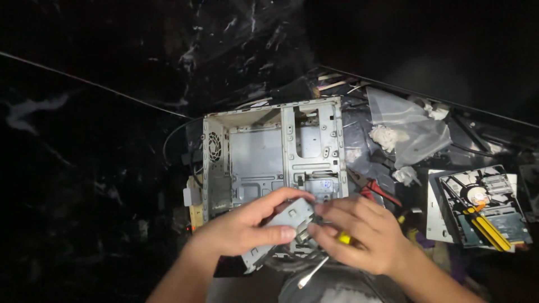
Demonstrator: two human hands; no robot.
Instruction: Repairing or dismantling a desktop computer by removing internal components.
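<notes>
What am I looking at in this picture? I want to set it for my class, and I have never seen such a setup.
There is one picture, taken by a camera worn on a person's head, looking down at their own two bare hands. No machine is at work. The left hand holds a small grey metal bracket. The right hand touches the same bracket and grips a screwdriver with a yellow handle. Behind the hands lies an opened, stripped grey computer case with a fan grille at its left. To the right lie a clear plastic bag, red-handled pliers and an opened disc drive. The surroundings are dark.
</notes>
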